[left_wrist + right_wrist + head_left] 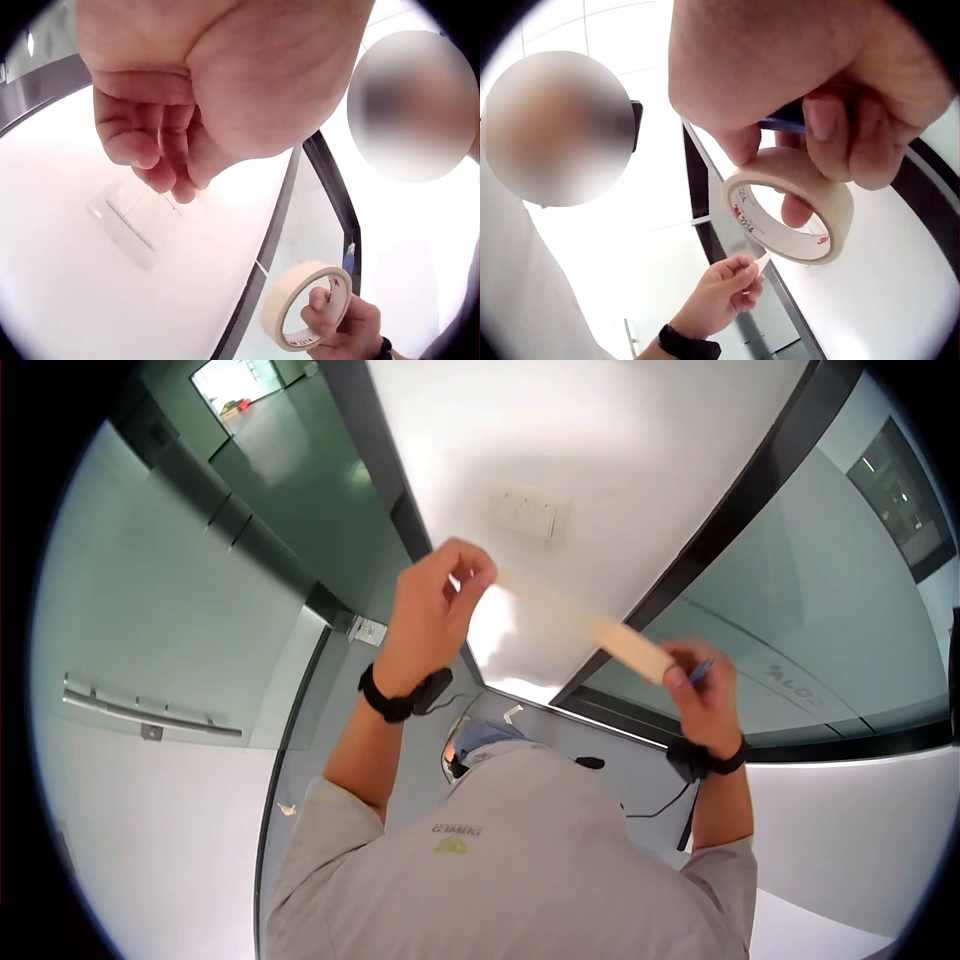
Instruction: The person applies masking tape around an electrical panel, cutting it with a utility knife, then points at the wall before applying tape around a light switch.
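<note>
My right hand (708, 695) grips a roll of cream masking tape (637, 650), a finger through its core and the thumb on its outer face. Held in the same hand is a slim blue tool (349, 259) with a narrow pale tip; its kind cannot be made out. From the roll a strip of tape (550, 600) stretches up and left, blurred in the head view. Its free end is pinched between the thumb and fingers of my left hand (437, 610). In the right wrist view, printing shows on the inside of the roll's core (802, 241).
Behind the tape stands a white wall panel (600, 440) with a switch plate (527, 513), edged by dark frames (740, 500). A glass door with a metal handle (150, 710) is at the left. Scraps (513, 714) lie on the grey floor (420, 750).
</note>
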`<state>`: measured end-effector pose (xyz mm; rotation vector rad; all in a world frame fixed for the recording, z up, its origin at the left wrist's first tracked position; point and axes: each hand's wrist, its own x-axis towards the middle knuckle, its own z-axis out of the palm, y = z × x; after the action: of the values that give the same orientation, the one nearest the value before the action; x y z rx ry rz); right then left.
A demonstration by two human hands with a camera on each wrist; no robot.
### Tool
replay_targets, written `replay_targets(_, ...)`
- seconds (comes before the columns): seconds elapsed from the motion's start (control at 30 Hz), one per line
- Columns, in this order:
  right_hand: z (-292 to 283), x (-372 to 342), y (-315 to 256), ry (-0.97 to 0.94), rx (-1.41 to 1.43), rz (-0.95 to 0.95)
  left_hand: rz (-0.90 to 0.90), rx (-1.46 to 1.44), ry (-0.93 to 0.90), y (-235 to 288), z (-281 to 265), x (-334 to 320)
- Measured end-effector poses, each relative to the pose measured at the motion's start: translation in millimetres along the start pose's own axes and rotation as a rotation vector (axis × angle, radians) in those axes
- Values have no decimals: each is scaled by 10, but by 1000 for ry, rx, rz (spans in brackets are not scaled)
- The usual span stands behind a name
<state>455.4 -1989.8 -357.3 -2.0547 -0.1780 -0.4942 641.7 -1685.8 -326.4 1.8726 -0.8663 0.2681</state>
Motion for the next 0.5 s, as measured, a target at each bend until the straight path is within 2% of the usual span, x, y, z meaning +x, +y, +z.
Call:
replay_targets(0.07,-65,216,-236,-9,144,-6,-91,-11,41,30,-51,90)
replay_targets(0.1,-51,322,-235,11,171,-94,-75,-9,81,1,-67,156)
replay_targets(0.13,-63,420,-283,6,171,-107,-70,-5,93,-40,-72,236)
replay_targets(0.2,-86,594,-445,37,-79,-65,-1,-42,159,-131,-59,392)
replay_targets(0.23,-18,698,-503,81,-64,-107,53,-17,192,-135,-53,477)
replay_targets(0.33,78,851,-587,135,-1,-127,66,37,203,-161,-99,692)
replay_targets(0.5,253,889,-828,230,-114,-122,179,31,225,-300,-80,917)
